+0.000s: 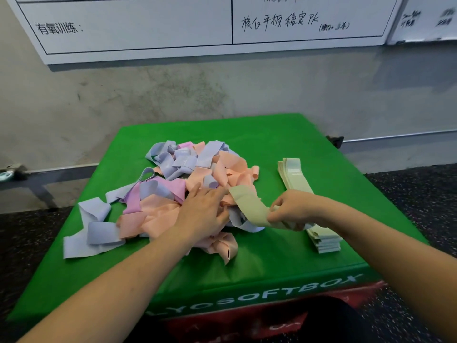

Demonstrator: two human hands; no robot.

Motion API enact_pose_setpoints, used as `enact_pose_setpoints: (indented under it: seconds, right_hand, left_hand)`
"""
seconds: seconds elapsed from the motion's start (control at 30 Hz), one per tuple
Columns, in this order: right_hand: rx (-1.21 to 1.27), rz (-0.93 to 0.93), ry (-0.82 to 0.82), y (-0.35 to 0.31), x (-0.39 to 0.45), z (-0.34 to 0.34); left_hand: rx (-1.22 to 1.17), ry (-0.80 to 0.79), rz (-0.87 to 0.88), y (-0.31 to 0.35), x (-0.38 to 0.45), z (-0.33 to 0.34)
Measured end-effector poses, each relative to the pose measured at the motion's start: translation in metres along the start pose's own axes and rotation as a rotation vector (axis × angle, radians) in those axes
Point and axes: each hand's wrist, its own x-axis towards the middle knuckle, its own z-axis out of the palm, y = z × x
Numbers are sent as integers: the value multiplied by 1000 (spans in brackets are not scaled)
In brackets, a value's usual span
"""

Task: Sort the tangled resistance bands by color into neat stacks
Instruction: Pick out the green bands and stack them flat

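A: What carries it all?
B: A green soft plyo box [284, 263] on dark speckled floor [29, 233], under a whiteboard [138, 28] on a grey wall [173, 95].
A: And the bands?
B: A tangled pile of lavender, peach and pink bands [178, 189] mid-box; a neat pale green stack [300, 184] lies right.
A: Hands?
B: Left hand [204, 210] rests on the pile, fingers relaxed. Right hand [294, 210] pinches a pale green band [249, 204] beside the stack.

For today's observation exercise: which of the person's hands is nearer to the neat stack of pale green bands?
Right. The right hand pinches a pale green band just beside the stack of pale green bands, overlapping its near part. The left hand rests on the tangled pile, farther away.
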Motion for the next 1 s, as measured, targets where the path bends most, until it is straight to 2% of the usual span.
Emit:
enact_pose_setpoints:
  seconds: [0.13,0.37,0.5,0.67,0.83,1.0]
  right_hand:
    - [198,-134,96,-7,-14,-2]
    - [441,-366,417,-16,-38,-15]
    - [704,-442,540,-22,-49,-29]
    - [783,-513,507,-24,-62,-34]
    - [893,-548,444,-21,-75,-46]
    - [1142,-585,397,-23,-86,-52]
  left_hand:
    - [53,-5,25,0,-9,2]
    - [106,-74,-58,4,-23,8]
    - [77,12,-110,11,-22,4]
    - [83,-69,-154,10,-23,2]
    - [-32,-114,-259,16,-10,-11]
    - [-41,-139,-317,21,0,-20]
